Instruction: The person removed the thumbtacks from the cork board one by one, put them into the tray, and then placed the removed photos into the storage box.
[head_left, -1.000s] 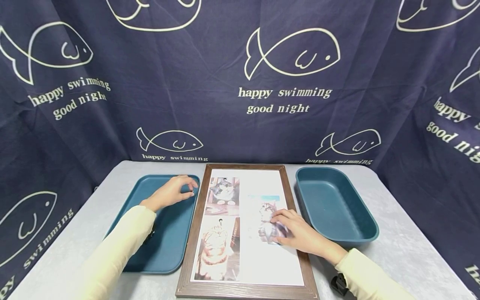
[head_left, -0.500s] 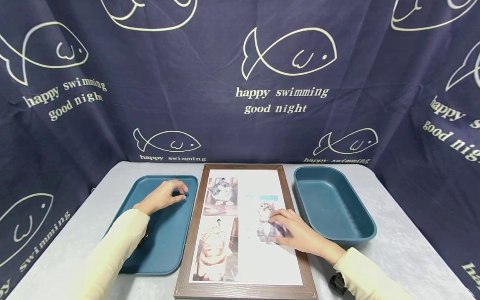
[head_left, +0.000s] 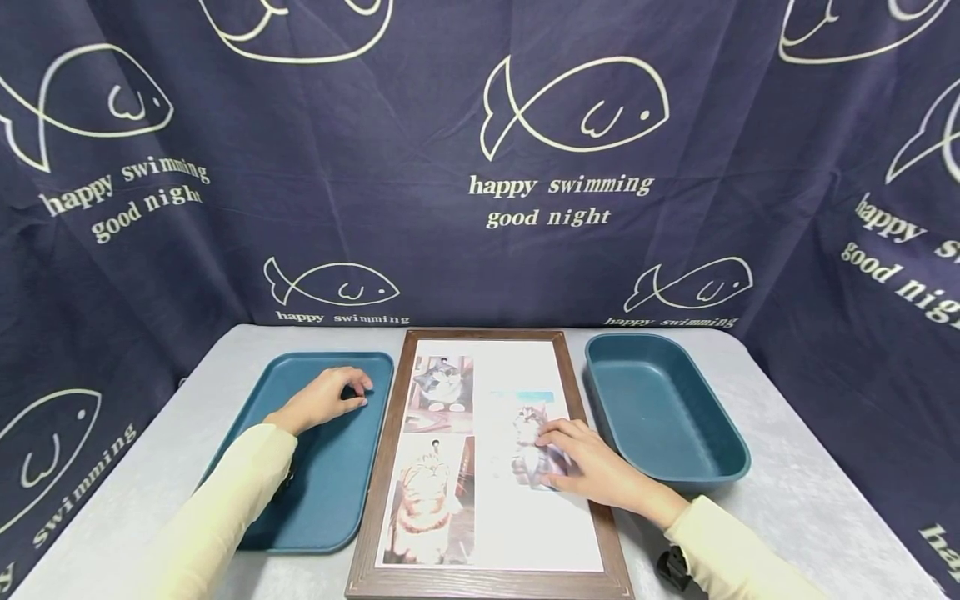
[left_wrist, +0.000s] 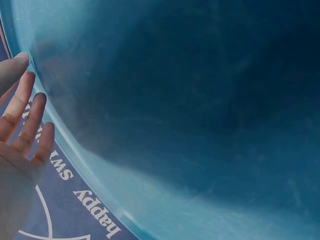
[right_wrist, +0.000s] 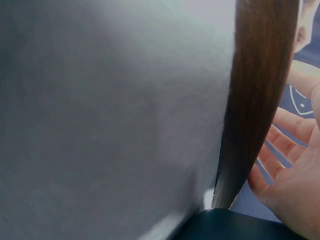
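Left hand (head_left: 318, 400) is positioned over the far part of the teal tray (head_left: 322, 500) at left. Its fingers are bent, thumb and index tips close together; whether anything small is pinched between them cannot be told. Right hand (head_left: 596, 467) is laid at the right edge of a kitten photo (head_left: 528, 417), fingers and thumb spread and relaxed, tips rested on the print, nothing gripped. This photo is placed on the right half of a framed board (head_left: 536, 542), about midway between far and near ends. Two further cat photos are seen at its left: one far (head_left: 442, 387), one near (head_left: 423, 508). A deep teal bin (head_left: 663, 417) is set at right.
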